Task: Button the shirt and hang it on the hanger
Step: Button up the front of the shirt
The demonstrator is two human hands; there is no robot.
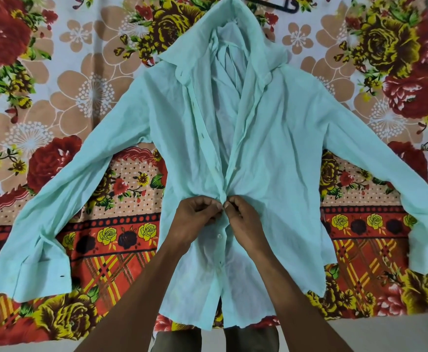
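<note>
A pale mint long-sleeved shirt (279,138) lies face up on a flowered sheet, collar away from me, sleeves spread to both sides. Its front gapes open from the collar down to the middle. My left hand (197,217) and my right hand (241,217) meet at the placket in the middle, each pinching one front edge of the cloth, fingertips touching. Just below them a white button (219,236) sits fastened, and the placket is closed from there down to the hem. A dark hanger (279,3) peeks out past the collar at the top edge, mostly hidden.
The flowered sheet (80,102) in red, yellow and peach covers the whole surface. Its near edge runs along the bottom, with bare pale floor (385,336) at the lower right. My legs show under the hem.
</note>
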